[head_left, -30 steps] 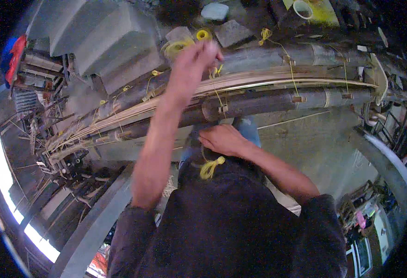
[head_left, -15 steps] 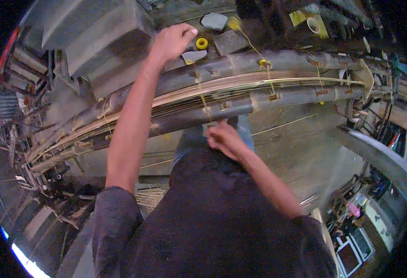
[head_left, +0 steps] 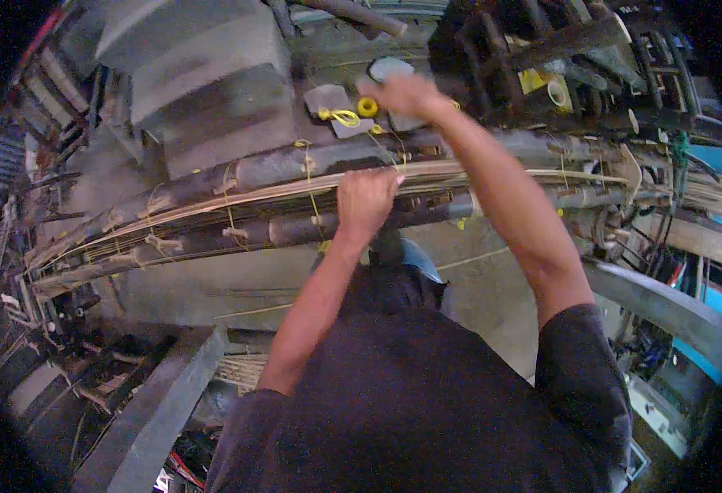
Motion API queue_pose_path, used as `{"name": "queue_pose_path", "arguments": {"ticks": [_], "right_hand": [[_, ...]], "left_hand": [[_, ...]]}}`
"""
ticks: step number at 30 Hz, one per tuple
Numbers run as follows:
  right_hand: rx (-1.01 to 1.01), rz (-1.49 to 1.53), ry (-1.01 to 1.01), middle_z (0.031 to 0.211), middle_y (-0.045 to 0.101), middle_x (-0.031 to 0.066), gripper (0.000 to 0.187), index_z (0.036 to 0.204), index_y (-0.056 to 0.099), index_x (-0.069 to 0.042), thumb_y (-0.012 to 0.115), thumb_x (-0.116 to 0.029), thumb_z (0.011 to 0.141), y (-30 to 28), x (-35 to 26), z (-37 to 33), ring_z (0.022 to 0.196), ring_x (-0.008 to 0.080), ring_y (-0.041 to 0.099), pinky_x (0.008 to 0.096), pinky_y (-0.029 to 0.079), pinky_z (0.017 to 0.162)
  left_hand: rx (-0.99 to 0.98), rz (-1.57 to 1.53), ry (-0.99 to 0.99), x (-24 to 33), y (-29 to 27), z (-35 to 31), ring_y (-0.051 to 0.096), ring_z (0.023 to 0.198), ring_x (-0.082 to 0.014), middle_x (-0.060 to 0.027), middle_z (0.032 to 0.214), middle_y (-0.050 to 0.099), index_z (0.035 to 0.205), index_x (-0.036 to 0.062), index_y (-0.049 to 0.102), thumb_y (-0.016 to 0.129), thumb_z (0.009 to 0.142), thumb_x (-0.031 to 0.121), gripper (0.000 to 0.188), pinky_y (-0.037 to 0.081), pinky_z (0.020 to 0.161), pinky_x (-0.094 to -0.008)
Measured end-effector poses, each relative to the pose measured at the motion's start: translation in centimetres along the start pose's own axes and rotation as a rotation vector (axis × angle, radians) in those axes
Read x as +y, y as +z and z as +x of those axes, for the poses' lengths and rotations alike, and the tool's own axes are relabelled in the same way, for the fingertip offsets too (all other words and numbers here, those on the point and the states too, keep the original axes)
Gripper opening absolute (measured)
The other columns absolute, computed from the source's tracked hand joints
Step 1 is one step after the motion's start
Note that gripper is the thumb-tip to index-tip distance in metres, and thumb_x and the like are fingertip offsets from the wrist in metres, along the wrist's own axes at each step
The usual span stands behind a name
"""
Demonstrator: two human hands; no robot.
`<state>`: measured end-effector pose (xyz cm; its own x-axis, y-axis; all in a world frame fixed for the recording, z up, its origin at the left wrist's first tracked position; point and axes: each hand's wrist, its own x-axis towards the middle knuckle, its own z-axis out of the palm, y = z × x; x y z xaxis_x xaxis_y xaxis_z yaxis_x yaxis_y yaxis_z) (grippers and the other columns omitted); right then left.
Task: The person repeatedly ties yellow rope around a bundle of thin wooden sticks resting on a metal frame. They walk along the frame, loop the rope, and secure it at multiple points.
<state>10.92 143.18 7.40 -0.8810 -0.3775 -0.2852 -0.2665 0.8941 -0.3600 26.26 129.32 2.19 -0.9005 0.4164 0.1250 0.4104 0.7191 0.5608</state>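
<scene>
A long bundle of thin pale strips [head_left: 279, 193] lies between two dark poles, the far pole [head_left: 271, 164] and the near pole [head_left: 295, 230]. Yellow strings [head_left: 308, 177] cross it at intervals. My left hand [head_left: 365, 201] is closed over the bundle, its thumb tip against a thin yellow string [head_left: 403, 161]; the palm side is hidden. Beyond the far pole, my right hand [head_left: 406, 94] is smeared by motion, close to a yellow ring-shaped roll [head_left: 367, 107]. A looped yellow cord [head_left: 342, 117] lies on flat grey stones [head_left: 325, 96] beside it.
Concrete steps [head_left: 197, 66] rise at the far left. Dark timber framing [head_left: 533, 49] and a pale roll [head_left: 556, 93] are at the far right. A grey beam [head_left: 151, 403] stands at the lower left, and another beam [head_left: 653, 292] at the right.
My left hand has come back from beside the stones onto the strip bundle. My right hand has swung from the near pole across to the yellow roll. The view has shifted rightward along the poles.
</scene>
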Motion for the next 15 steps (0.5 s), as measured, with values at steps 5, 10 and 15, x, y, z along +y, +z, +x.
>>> {"name": "queue_pose_path", "arguments": {"ticks": [5,10,15], "right_hand": [[0.214,0.461,-0.076,0.079,0.065,0.0124,0.038,0.082,0.063,-0.005,0.045,-0.037,0.094,6.4,4.7,-3.5,0.073,0.0282,0.061,0.0412,0.048,0.071],[-0.067,0.431,-0.380,0.070,0.064,0.0160,0.027,0.072,0.060,-0.007,0.051,-0.027,0.090,12.9,-4.2,-20.1,0.066,0.0358,0.066,0.0458,0.053,0.063],[0.025,0.485,-0.250,0.072,0.067,0.0134,0.023,0.076,0.064,-0.009,0.055,-0.028,0.084,17.6,-7.4,-19.2,0.064,0.0350,0.067,0.0470,0.054,0.060]], "left_hand": [[0.094,0.010,0.022,0.9,0.8,-1.0,0.064,0.071,-0.0303,-0.0114,0.074,0.066,0.074,0.0080,0.064,0.060,0.087,0.026,0.023,0.048,0.064,-0.0444],[0.100,-0.031,-0.010,0.7,0.4,-0.2,0.068,0.082,-0.0267,-0.0099,0.087,0.070,0.090,0.0087,0.069,0.060,0.089,0.027,0.020,0.050,0.076,-0.0386],[-0.197,-0.959,-0.306,3.0,-2.9,7.6,0.058,0.081,-0.0155,-0.0009,0.083,0.065,0.093,0.0046,0.065,0.053,0.093,0.026,0.025,0.045,0.077,-0.0338]]}}
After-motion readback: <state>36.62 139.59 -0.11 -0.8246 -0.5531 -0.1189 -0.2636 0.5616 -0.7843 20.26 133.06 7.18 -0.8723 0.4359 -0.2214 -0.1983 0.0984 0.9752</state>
